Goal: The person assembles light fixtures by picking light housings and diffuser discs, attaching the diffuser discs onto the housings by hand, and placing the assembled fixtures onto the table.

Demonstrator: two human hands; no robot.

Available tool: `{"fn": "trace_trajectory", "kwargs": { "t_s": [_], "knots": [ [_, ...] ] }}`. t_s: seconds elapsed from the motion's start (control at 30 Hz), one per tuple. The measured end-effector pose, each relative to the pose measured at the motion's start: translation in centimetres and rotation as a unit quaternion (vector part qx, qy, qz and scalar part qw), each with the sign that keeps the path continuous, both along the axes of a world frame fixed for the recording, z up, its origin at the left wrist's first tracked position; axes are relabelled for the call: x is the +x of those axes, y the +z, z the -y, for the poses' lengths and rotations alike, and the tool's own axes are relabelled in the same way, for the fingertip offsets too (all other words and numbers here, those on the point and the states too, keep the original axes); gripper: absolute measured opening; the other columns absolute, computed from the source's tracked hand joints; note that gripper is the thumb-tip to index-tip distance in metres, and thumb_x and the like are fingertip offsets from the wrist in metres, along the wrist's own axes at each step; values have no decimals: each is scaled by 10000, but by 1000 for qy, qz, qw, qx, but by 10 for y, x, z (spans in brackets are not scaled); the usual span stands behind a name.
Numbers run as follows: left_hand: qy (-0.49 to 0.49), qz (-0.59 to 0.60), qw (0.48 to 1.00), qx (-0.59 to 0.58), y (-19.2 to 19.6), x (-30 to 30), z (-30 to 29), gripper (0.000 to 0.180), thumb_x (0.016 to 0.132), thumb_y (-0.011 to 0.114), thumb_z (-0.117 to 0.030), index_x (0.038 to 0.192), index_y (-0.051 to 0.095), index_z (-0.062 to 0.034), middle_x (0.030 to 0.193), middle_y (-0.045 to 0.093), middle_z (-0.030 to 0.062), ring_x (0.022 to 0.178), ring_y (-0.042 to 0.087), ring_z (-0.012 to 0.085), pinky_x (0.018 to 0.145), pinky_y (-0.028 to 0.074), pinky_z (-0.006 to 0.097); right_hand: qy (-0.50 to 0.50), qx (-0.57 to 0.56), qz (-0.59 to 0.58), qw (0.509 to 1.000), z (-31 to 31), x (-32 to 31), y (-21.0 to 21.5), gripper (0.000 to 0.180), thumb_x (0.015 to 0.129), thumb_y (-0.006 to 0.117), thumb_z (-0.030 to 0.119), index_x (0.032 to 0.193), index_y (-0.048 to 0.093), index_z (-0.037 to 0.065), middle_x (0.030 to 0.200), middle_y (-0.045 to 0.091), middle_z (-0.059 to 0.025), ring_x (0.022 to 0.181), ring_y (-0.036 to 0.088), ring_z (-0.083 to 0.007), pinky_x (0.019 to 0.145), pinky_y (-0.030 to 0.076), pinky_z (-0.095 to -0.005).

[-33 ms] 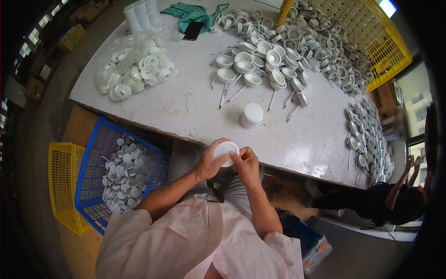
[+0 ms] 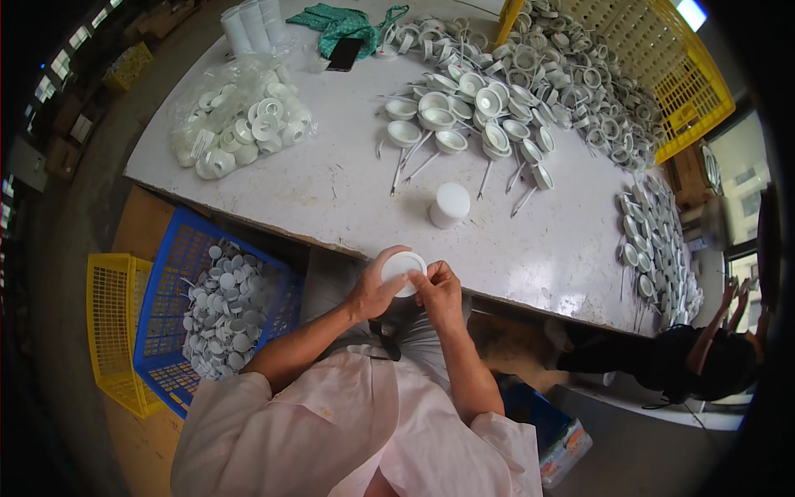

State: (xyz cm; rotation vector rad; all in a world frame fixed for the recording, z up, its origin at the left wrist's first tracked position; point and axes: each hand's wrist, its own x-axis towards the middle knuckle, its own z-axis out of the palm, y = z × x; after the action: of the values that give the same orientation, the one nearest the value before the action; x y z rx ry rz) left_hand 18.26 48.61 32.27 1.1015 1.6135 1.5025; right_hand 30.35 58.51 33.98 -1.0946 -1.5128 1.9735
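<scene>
Just off the table's near edge, a white round disc-shaped lamp part is held between my two hands. My left hand curls around its left side with the thumb lying over it. My right hand pinches its right rim between thumb and fingers. Beyond the hands, a white cylinder, perhaps a stack of round covers, stands upright on the table. Farther off lies a cluster of white round cups with short wires. The underside of the held part is hidden.
At my left, a blue basket holds many white discs, beside a yellow crate. A clear bag of white caps, a phone and green cloth lie on the table. A tipped yellow crate stands far right; another person is at right.
</scene>
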Motion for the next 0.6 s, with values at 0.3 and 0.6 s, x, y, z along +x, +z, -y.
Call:
{"fn": "trace_trajectory", "kwargs": {
  "t_s": [0.3,0.6],
  "knots": [
    [28,125,992,7,12,-3,18,491,851,638,-186,1264,431,-19,1071,568,98,986,540,155,852,456,295,-1,-31,-58,998,18,-8,-10,204,816,687,125,804,488,83,639,516,7,481,478,-57,433,392,-195],
    [377,225,896,58,-47,-81,143,352,851,565,-37,1194,488,-20,998,610,97,947,615,198,800,527,327,-5,38,-58,998,1,-4,3,124,893,598,170,886,541,61,640,504,14,560,448,-59,523,372,-192]
  ]
}}
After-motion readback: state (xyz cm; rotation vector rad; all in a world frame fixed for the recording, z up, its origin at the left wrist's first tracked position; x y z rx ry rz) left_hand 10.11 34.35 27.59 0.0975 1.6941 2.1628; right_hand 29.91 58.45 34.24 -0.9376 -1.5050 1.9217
